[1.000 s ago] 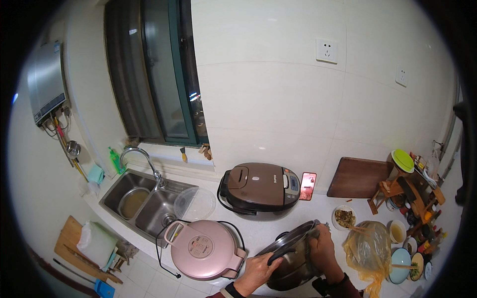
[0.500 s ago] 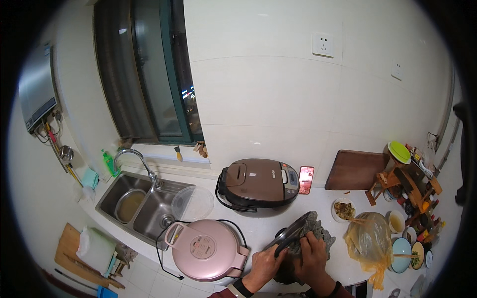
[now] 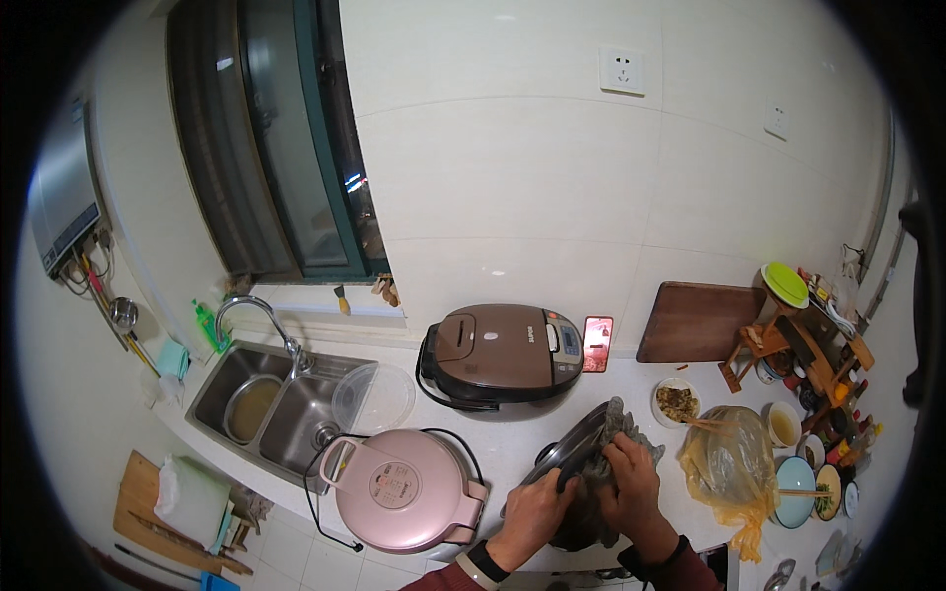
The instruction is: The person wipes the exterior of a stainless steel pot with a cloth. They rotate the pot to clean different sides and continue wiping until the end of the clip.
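Note:
A dark round pan (image 3: 569, 448) is tilted up on its edge over the front of the counter. My left hand (image 3: 534, 514) is closed on its near rim or a dark handle there; the fingers hide which. A crumpled grey cloth (image 3: 633, 426) lies against the pan's right side. My right hand (image 3: 628, 480) is closed on that cloth, with fingers bent and pressing it toward the pan. The pan's lower part is partly hidden behind both hands.
Left of my hands stands a pink electric griddle (image 3: 394, 522), with a brown rice cooker (image 3: 507, 360) behind. A double sink (image 3: 296, 394) is further left. To the right are a bowl of food (image 3: 677, 402), a yellowish plastic bag (image 3: 729, 458) and a blue bowl (image 3: 793, 507).
The view has shifted slightly, so the counter items sit a little higher and further left. My right hand has moved slightly right relative to the counter, still on the cloth.

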